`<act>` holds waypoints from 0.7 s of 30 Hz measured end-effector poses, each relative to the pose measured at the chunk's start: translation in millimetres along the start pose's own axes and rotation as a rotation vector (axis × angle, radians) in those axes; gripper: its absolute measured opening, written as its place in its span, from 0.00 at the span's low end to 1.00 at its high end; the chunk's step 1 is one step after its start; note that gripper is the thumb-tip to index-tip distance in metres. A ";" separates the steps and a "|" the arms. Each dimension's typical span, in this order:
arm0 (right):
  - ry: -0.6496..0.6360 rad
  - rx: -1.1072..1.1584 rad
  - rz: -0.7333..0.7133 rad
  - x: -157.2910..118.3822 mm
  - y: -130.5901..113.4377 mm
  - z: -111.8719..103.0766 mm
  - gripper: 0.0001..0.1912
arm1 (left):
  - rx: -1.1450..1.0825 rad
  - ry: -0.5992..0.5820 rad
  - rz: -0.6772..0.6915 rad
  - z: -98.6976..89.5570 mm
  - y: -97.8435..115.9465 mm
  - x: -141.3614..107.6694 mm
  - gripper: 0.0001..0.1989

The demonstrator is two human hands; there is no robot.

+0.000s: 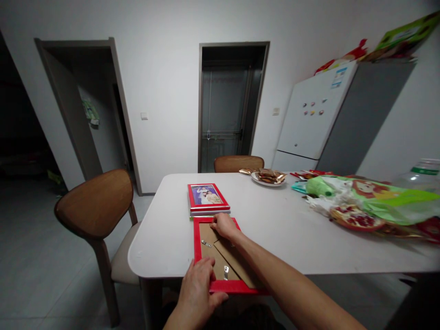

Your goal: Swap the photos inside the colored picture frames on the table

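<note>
A red picture frame [197, 240] lies face down at the table's near edge, its brown backing board [205, 230] and slanting support leg [237, 266] uppermost. Small metal clips [226, 272] sit on the backing. My left hand [200, 285] grips the frame's near left corner, thumb under the near rim. At the far end of the backing is my right hand [225, 227], its fingers curled and pressed together; what they pinch is hidden. Just beyond lies a stack of picture frames, the top one a red picture frame [227, 205] with a photo [206, 195] facing up.
On the white table [275, 229] stand a plate [270, 184] of wrapped snacks [271, 175], a green plastic bag [402, 197] and an opened pomegranate [357, 217] at the right. Wooden chairs [96, 204] stand left and behind. A fridge [309, 123] is at the back right.
</note>
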State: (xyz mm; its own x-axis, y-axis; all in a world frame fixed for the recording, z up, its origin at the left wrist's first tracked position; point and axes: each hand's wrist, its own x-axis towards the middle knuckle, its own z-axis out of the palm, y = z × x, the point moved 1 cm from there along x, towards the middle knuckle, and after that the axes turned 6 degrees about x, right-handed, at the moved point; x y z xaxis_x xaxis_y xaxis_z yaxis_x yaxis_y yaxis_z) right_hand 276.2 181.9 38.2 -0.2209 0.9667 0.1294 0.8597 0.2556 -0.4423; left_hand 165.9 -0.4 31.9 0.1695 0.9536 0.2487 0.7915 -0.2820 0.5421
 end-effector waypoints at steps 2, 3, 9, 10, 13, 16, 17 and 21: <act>0.005 -0.014 0.026 1.4 0.3 -0.3 0.08 | 0.005 -0.006 -0.005 -0.5 0.7 0.0 0.29; 0.007 -0.019 0.037 1.9 0.2 -0.5 0.09 | 0.008 -0.008 -0.007 -0.7 1.0 -0.1 0.29; 0.017 -0.035 0.065 3.1 -2.1 -0.7 0.08 | 0.018 -0.012 -0.015 -1.2 1.9 -0.4 0.25; 0.023 -0.036 0.065 2.7 -2.3 -0.6 0.08 | 0.019 -0.012 -0.015 -1.1 2.0 -0.3 0.24; 0.046 -0.033 0.056 -0.2 -2.0 -0.2 0.08 | 0.024 -0.012 -0.024 -0.7 1.9 -0.2 0.24; 0.058 -0.019 0.037 -5.0 -0.4 0.7 0.08 | 0.024 -0.011 -0.029 0.3 1.1 -0.6 0.28; 0.058 -0.013 0.030 -6.5 0.3 1.1 0.08 | 0.023 -0.010 -0.024 0.7 0.9 -0.8 0.29; 0.056 -0.004 0.028 -9.3 1.2 2.3 0.09 | 0.027 0.006 -0.010 1.1 0.7 -1.2 0.27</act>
State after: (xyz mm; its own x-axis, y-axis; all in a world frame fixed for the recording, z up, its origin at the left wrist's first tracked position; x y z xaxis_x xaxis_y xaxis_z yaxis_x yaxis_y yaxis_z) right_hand 278.2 173.3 34.5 -0.1712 0.9711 0.1664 0.8672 0.2287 -0.4424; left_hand 166.9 -1.6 31.1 0.1581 0.9556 0.2486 0.8085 -0.2698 0.5231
